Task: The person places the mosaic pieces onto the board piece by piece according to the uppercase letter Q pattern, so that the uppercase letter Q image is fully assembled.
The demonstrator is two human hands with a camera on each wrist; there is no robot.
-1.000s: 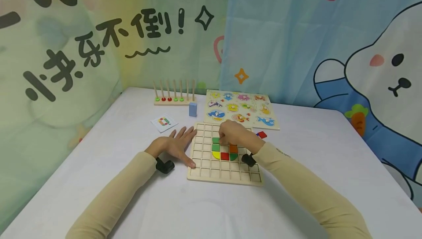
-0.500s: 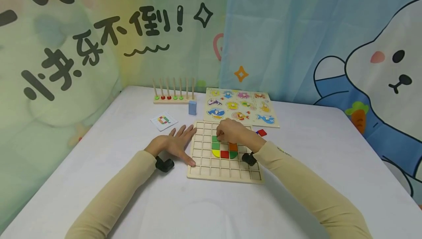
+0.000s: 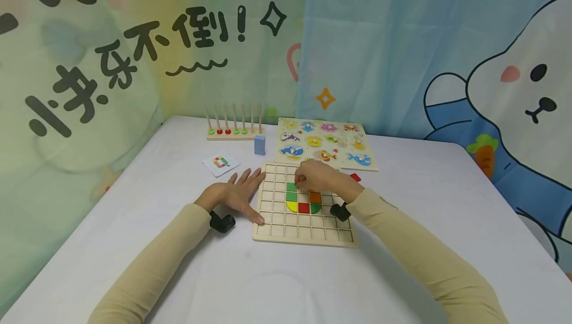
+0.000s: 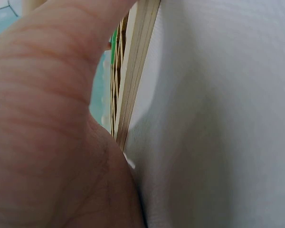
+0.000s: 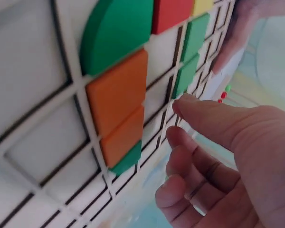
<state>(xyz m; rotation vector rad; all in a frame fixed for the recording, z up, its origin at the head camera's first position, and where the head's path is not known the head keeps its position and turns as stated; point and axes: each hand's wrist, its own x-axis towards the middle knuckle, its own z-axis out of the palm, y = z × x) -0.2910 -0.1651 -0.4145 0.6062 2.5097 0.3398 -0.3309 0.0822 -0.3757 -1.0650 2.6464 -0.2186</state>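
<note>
The white table [image 3: 214, 277] takes up most of the lower half of my remote feed, with the wooden grid board [image 3: 304, 219] sitting mid-table. I've got an animal puzzle board [image 3: 307, 149] just behind it, and a peg rack [image 3: 234, 136] with red and green beads [image 3: 228, 131] left of that. Left hand [image 3: 239, 196] is spread wide, thumb and a fingertip at the grid board's left edge. Right hand [image 3: 319, 176] is over the grid, fingers curled; honestly can't tell from here if it's pinching anything. A patterned card [image 3: 221, 163] lies flat left of the board, and a blue block [image 3: 259, 145] stands by the rack. Smallest stuff, in the cells: orange tiles [image 5: 118, 92], a red tile [image 3: 304, 208], a yellow rounded tile [image 3: 292, 206], a green rounded tile [image 5: 118, 33], plus two green square tiles [image 5: 195, 35], with the right thumb tip right at the end of the farther one.
</note>
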